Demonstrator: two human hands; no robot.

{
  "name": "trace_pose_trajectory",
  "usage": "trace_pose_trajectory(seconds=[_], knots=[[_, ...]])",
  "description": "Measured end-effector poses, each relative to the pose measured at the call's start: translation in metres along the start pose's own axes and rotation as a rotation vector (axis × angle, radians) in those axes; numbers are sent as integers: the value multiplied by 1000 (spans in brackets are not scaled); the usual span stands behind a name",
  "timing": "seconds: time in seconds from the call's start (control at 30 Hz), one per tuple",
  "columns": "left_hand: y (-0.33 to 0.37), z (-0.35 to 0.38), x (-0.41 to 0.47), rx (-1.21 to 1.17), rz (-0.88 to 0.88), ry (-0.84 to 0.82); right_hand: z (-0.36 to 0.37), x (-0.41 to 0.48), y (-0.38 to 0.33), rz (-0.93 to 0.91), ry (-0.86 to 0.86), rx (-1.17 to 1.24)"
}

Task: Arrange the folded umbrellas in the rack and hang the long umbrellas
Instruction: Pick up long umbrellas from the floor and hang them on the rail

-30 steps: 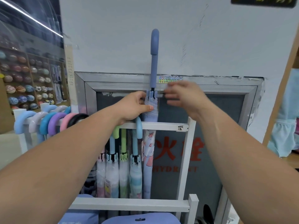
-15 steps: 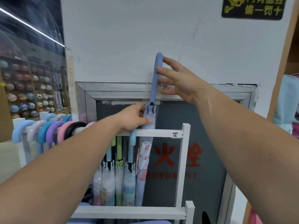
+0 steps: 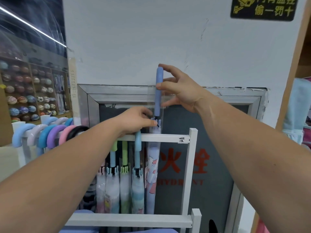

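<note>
A long lilac umbrella [image 3: 152, 174] with a pink cartoon print stands upright behind the top bar of the white rack [image 3: 165, 137], in a clear plastic sleeve. Its blue-purple handle [image 3: 159, 91] sticks up above the bar, seen edge-on. My right hand [image 3: 180, 89] pinches that handle between thumb and fingers near its top. My left hand [image 3: 136, 120] grips the same umbrella at the collar just under the handle. Three long pastel umbrellas [image 3: 124, 182] hang by their hooked handles from the bar, left of it.
A second rack at the left carries a row of curved handles [image 3: 50, 133] in blue, lilac, pink and black. Behind the rack is a metal-framed hydrant cabinet door [image 3: 210, 148]. Shelves of balls [image 3: 25, 98] fill the far left. A wooden post [image 3: 292, 64] stands at the right.
My right hand rose from the umbrella's collar to the handle and now pinches it near the top. The left hand stayed on the collar. The view tilted upward.
</note>
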State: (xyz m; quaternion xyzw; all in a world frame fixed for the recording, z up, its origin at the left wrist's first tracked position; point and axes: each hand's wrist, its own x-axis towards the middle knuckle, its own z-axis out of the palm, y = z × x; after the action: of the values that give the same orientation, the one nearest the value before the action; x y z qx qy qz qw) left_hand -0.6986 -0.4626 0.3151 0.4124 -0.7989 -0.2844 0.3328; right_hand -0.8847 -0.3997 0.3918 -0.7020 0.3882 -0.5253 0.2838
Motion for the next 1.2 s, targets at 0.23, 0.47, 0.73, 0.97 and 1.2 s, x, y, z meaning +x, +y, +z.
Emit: trace_pose_trajectory(seconds=[0.23,0.47,0.73,0.97,1.2], knots=[[8,-12,-17,-239,31,139,10,-22,42,72,-113,-149],[0,-10,-30,13,118,21,25,-33,61,103,-194,-415],[-19,-14,-46,402,92,44,34,-38,73,164,-336,-685],[-25,-14,-51,537,119,-15,30,-38,71,198,-398,-788],[-22,-8,-58,576,89,-22,29,-51,75,160,-365,-825]])
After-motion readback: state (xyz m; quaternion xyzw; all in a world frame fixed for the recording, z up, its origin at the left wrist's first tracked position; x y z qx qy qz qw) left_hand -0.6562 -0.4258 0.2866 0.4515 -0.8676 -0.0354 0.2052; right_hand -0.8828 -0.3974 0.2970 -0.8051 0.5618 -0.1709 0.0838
